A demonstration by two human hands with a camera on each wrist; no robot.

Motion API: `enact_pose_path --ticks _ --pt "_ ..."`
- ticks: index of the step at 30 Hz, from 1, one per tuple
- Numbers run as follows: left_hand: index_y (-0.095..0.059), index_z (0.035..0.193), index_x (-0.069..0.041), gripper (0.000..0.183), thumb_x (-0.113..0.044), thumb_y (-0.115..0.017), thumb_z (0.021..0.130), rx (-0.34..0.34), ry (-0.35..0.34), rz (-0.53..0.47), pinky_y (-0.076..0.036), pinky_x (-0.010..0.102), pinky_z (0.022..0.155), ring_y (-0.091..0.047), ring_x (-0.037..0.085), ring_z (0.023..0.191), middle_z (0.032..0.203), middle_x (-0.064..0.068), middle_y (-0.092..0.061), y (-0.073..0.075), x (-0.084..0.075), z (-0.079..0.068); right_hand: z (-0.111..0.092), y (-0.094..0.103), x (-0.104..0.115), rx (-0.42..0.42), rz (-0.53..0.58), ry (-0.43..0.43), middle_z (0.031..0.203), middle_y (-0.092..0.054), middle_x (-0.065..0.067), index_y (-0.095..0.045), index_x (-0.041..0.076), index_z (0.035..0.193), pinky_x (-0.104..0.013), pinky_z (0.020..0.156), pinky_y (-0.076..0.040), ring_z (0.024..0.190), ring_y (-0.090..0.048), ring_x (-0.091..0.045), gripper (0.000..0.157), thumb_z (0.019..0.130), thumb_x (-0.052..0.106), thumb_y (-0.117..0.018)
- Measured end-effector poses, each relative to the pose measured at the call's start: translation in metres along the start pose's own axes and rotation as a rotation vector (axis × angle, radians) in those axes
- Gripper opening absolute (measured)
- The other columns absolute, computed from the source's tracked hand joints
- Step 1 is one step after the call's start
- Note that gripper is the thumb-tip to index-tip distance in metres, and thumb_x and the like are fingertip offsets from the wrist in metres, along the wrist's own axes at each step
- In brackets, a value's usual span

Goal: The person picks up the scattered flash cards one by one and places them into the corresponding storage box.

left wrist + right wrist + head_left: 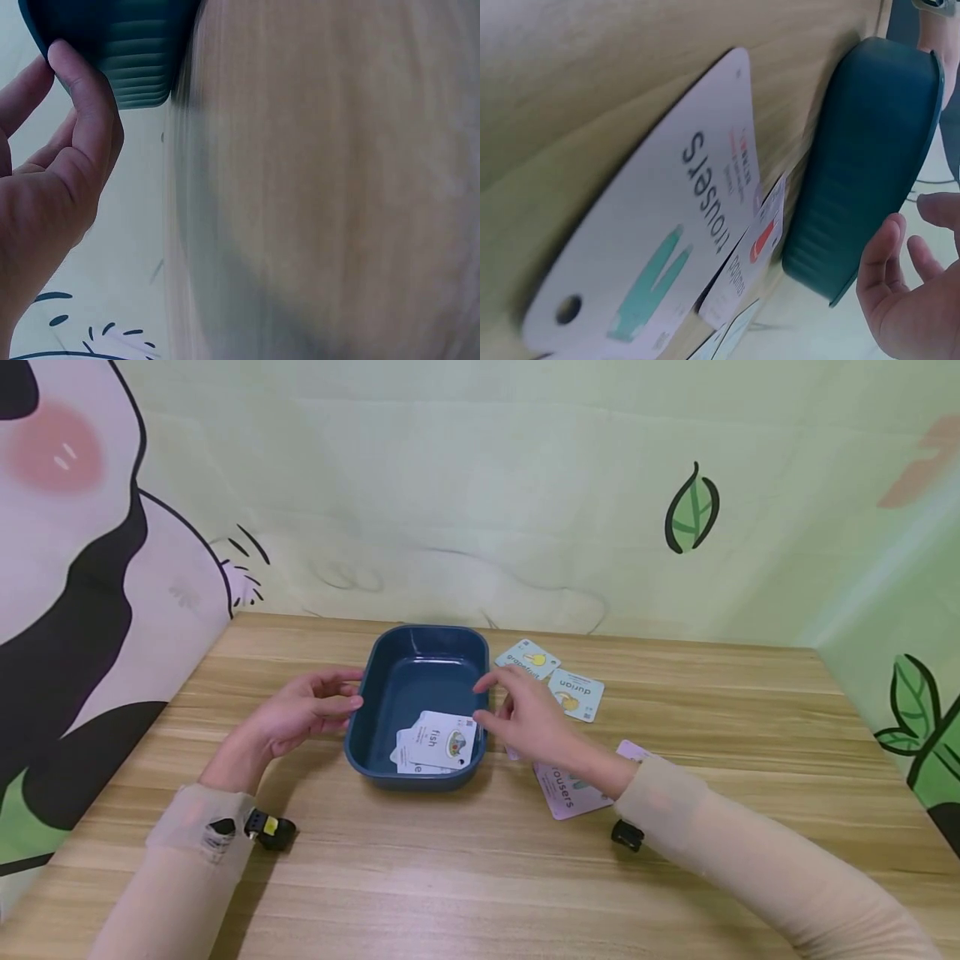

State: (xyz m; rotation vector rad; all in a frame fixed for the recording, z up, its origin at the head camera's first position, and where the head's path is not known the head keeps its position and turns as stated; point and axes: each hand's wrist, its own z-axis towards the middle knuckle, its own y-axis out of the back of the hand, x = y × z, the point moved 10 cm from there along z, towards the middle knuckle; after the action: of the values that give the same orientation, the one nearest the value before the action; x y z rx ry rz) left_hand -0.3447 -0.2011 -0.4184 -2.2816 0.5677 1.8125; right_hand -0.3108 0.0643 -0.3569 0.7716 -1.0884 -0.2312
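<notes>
Left hand (pixel 307 710) is relaxed, fingertips just touching the wall of the blue bin (pixel 423 681). Right hand (pixel 532 714) is loose too, gripping nothing, thumb and finger parted at the rim. Bin's between both hands, long axis running front to back.

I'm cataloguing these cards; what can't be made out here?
Lower cards in the tray: head view, mostly covered by the fish card.
Part of the trousers card: head view, behind the right forearm.
Fine print on the durian card: head view, too small.
Tray's inside: right wrist view, hidden by its wall.
</notes>
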Motion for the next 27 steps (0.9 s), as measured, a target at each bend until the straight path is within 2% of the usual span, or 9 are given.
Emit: enact_pose_path --ticks 7,15,20,27 --pt "-0.033 0.156 0.003 0.06 -0.004 -0.06 0.103 0.0 0.004 0.0 -0.057 0.031 0.089 -0.065 0.017 0.097 0.137 0.024 -0.043 0.0 0.0 -0.001 -0.006 0.013 -0.007 -0.008 0.004 -0.001 0.122 -0.063 -0.01 -0.065 0.005 0.122 -0.03 0.062 -0.051 0.075 -0.059 -0.018 0.031 0.094 0.012 -0.075" --pt "-0.032 0.157 0.003 0.06 -0.004 -0.06 0.104 0.009 0.004 -0.004 -0.057 0.032 0.09 -0.065 0.018 0.099 0.137 0.025 -0.043 0.0 0.001 0.0 -0.012 0.027 -0.028 -0.002 -0.007 -0.057 0.114 -0.067 -0.01 -0.067 0.004 0.12 -0.031 0.066 -0.054 0.08 -0.061 -0.02 0.025 0.097 0.012 -0.071" --pt "-0.032 0.156 0.003 0.06 -0.004 -0.06 0.104 0.013 0.001 -0.009 -0.057 0.032 0.089 -0.065 0.017 0.098 0.136 0.023 -0.043 0.0 0.001 0.001 -0.017 0.039 -0.04 0.029 -0.004 -0.09 0.102 -0.068 -0.006 -0.07 0.003 0.113 -0.033 0.069 -0.052 0.082 -0.06 -0.023 0.016 0.099 0.011 -0.068" --pt "-0.032 0.156 0.004 0.06 -0.004 -0.06 0.103 0.012 0.004 -0.019 -0.058 0.031 0.088 -0.065 0.017 0.097 0.135 0.023 -0.042 0.0 0.0 0.0 -0.025 0.051 -0.055 0.074 0.008 -0.142 0.102 -0.067 -0.008 -0.069 -0.001 0.112 -0.035 0.074 -0.05 0.086 -0.059 -0.025 0.016 0.1 0.008 -0.065"
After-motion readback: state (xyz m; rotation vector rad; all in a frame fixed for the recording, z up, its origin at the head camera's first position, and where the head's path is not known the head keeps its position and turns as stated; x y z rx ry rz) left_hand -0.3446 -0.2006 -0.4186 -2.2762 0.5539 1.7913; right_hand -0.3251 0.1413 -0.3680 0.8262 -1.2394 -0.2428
